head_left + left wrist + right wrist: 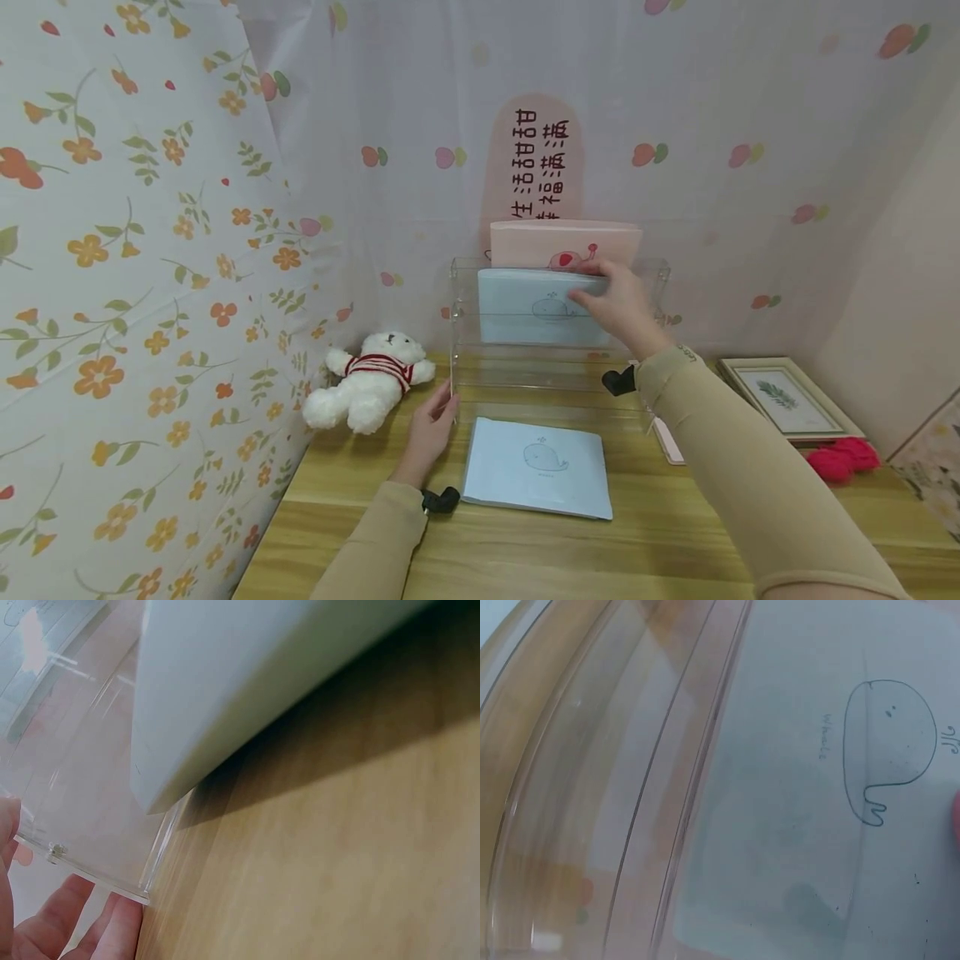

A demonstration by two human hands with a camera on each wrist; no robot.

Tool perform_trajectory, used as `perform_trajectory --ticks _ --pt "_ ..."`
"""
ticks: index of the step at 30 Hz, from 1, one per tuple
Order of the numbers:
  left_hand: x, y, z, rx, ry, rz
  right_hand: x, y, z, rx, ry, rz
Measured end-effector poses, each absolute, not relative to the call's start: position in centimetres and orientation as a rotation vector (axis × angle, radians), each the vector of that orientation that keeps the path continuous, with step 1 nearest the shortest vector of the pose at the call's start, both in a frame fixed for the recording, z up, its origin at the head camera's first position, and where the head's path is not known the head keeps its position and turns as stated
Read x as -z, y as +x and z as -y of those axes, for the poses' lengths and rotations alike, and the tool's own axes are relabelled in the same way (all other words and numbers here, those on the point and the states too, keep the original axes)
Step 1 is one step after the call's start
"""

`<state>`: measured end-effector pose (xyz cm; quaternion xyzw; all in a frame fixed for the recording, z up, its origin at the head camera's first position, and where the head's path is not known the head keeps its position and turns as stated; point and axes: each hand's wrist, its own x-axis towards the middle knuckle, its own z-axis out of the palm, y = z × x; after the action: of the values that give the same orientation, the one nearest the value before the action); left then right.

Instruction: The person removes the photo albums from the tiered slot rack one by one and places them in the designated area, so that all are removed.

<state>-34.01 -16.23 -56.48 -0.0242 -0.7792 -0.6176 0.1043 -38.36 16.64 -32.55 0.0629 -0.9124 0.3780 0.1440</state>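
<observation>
reaching up, right hand (618, 304) gripping blue notebook (536, 317) in acrylic rack (465, 333), left hand (431, 429) fingers relaxed, touching rack edge

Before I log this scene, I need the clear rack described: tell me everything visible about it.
The clear rack looks like transparent acrylic with stepped tiers, standing upright on the wooden desk against the curtain. A blue whale notebook stands in front, a pink one behind. The left hand touches its lower left edge; the right hand holds the blue notebook's top.

The person is wearing snug tan sleeves reaching to both wrists. A small black camera mount is sitting at each wrist, beside the left hand (429, 431) and the right hand (618, 307).
</observation>
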Motion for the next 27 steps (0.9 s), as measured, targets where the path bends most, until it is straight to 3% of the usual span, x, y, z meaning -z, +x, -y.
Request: perform_trajectory --ticks 14,27 --pt "56.4 -33.9 16.0 1.843 -0.059 2.29 33.2 -38.3 -14.9 -1.182 0.111 2.465" --pt "56.4 -33.9 16.0 1.845 -0.07 2.268 29.7 -34.9 -14.5 -1.199 0.214 2.18"
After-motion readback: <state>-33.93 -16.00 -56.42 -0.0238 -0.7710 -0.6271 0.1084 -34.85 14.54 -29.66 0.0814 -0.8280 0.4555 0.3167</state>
